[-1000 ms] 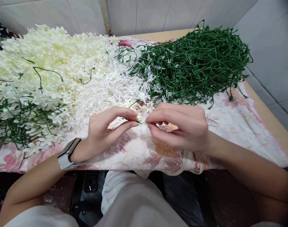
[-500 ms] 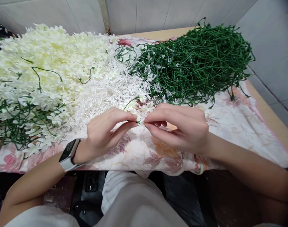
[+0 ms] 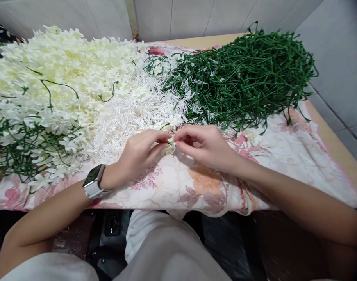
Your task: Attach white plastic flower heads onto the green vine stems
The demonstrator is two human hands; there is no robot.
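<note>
Thumb and forefinger of my left hand (image 3: 145,148) pinch a thin green plastic stem (image 3: 170,143); most of it is hidden by the fingers. Fingertips of my right hand (image 3: 206,148) are closed right beside the stem's tip, on a small white piece, probably an artificial flower, too small and covered to make out well. Just behind both hands lie loose white artificial flowers (image 3: 175,121). A heap of thin white plastic sprigs (image 3: 122,117) reaches up to my left hand.
A big pile of cream-white artificial flowers (image 3: 70,66) stands at the left, with finished-looking green-stemmed flowers (image 3: 23,148) in front. Tangled green stems (image 3: 249,74) are heaped at the right. A floral cloth (image 3: 284,156) covers the table, against a tiled wall (image 3: 190,19).
Both hands have shifted slightly up and away from me, still fingertip to fingertip. My right hand has moved left and its fingers have curled more.
</note>
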